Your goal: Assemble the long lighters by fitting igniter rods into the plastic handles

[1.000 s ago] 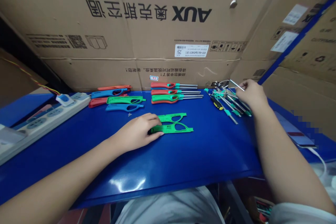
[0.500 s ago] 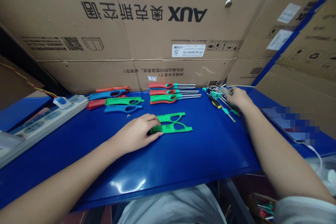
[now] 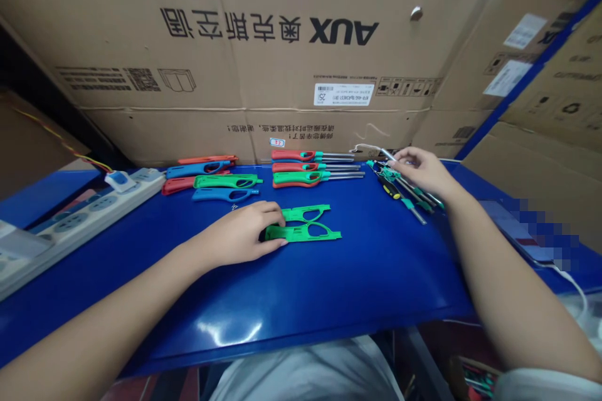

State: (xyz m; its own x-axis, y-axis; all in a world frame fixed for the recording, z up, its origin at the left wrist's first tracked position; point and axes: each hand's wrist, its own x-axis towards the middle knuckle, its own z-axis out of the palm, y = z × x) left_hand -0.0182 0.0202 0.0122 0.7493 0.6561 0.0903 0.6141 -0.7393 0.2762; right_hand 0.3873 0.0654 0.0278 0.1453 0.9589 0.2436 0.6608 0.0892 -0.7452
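Note:
My left hand has its fingers curled over the handle end of a green lighter shell half lying on the blue table. A second green shell half lies just behind it, its near end partly behind my fingers. My right hand pinches a thin metal lighter tube with a pale wire trailing from its end. Below that hand lies a pile of metal lighter tubes with teal parts and loose wires. A black-and-yellow screwdriver rests at the pile's left side.
Several assembled lighters in red and green lie in a row at the back. Coloured shell halves sit to their left. A white power strip runs along the left, a phone lies at right, and cardboard walls the back.
My right hand has lifted a metal tube with a wire out of the pile, moving up and slightly left. My left hand stays at the green shell halves.

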